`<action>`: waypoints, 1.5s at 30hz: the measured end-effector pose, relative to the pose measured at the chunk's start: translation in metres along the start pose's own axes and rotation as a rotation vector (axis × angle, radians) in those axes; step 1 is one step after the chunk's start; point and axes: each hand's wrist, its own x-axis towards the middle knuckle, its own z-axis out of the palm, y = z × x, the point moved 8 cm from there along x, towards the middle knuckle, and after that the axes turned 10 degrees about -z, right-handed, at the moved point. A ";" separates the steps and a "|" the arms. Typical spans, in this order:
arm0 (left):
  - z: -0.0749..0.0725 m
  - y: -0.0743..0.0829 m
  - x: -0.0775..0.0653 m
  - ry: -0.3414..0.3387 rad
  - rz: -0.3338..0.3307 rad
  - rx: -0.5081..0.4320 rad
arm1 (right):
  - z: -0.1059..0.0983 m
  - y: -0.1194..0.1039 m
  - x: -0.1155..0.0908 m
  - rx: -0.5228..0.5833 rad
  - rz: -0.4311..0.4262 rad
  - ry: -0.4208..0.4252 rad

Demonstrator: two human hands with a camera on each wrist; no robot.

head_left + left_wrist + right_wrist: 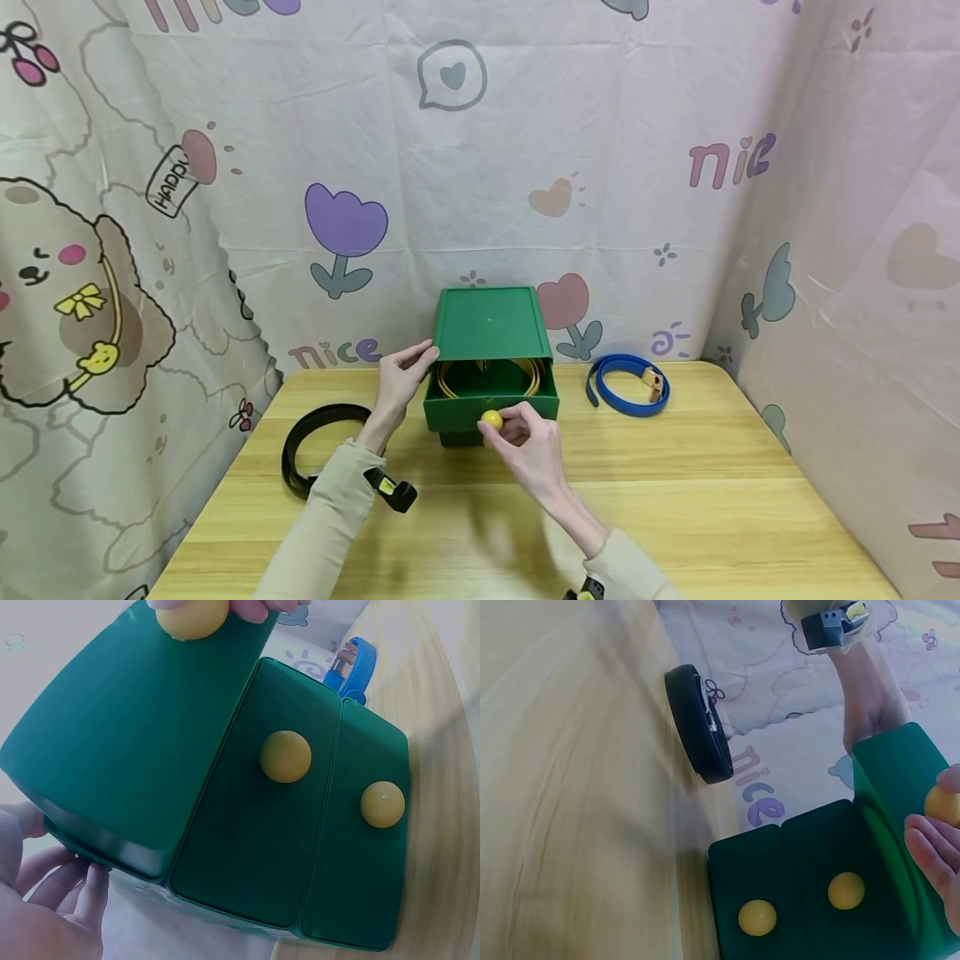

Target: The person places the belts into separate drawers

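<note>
A green chest of drawers (491, 321) with round yellow knobs stands at the table's back edge, its top drawer (457, 412) pulled partly out. Thumb and fingers of my right hand (534, 442) pinch that drawer's yellow knob (492, 419). My left hand (397, 385) grips the chest at its upper left edge, fingers bent against its side in the left wrist view. Inside the open drawer lies a coiled yellow band (536, 379), partly hidden by the chest top. Two lower drawers, with knobs (286, 757) in the left wrist view, are closed.
Left of the chest, a coiled black belt (294, 450) lies partly behind my left forearm. To the right sits a coiled blue belt (628, 408) with a gold buckle. Printed cloth (480, 167) hangs behind the wooden table (675, 500) and at both sides.
</note>
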 end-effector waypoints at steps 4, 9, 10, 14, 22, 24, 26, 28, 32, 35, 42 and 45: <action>0.000 0.000 0.000 -0.001 -0.002 -0.005 | -0.001 -0.006 0.004 -0.003 0.007 0.003; 0.001 0.000 0.000 0.000 -0.001 -0.011 | -0.006 -0.022 0.012 0.012 0.007 0.012; 0.001 0.000 0.000 0.000 -0.001 -0.013 | -0.006 -0.024 0.013 0.013 0.003 0.014; 0.001 0.000 0.000 0.001 0.002 -0.013 | -0.007 -0.024 0.014 0.016 0.013 0.020; 0.000 0.000 -0.001 0.003 0.005 -0.013 | -0.001 0.003 0.009 0.017 0.076 0.027; 0.001 0.000 -0.001 0.000 0.003 -0.013 | 0.001 0.011 0.007 0.021 0.070 0.031; 0.001 0.000 -0.001 0.000 0.004 -0.012 | 0.002 0.015 0.006 0.023 0.056 0.034; 0.001 0.000 -0.001 -0.001 0.005 -0.013 | 0.003 0.016 0.007 0.018 0.052 0.033; 0.001 -0.001 0.000 -0.002 0.005 -0.010 | 0.004 0.015 0.009 0.008 0.032 0.034; 0.000 -0.001 0.000 -0.003 0.003 -0.010 | 0.004 0.016 0.010 0.001 0.023 0.036; 0.001 -0.001 0.000 -0.003 0.002 -0.025 | 0.006 0.020 0.013 0.004 0.038 0.051; 0.001 -0.001 0.000 -0.001 0.004 -0.027 | 0.007 0.021 0.014 0.015 0.049 0.062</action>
